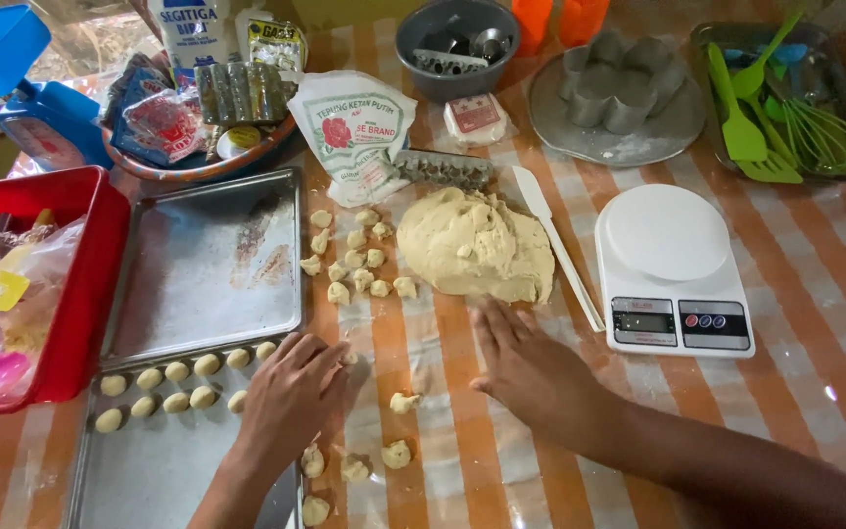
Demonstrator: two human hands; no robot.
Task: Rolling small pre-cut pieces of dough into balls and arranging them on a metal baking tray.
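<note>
Soft, even daylight fills the scene, brighter at the upper left. The clear plastic sheet over the tabletop (815, 294) throws white glare patches at the right side. Shadows under the hands are faint and short. Focus is sharp in the middle; the edges bend slightly from the wide lens.

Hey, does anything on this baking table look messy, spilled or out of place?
Nothing spilled. The baking tray has brown baked-on smears near its top right. Rough dough bits lie scattered beside the big dough mound, unlike the neat balls rowed on the tray.
</note>
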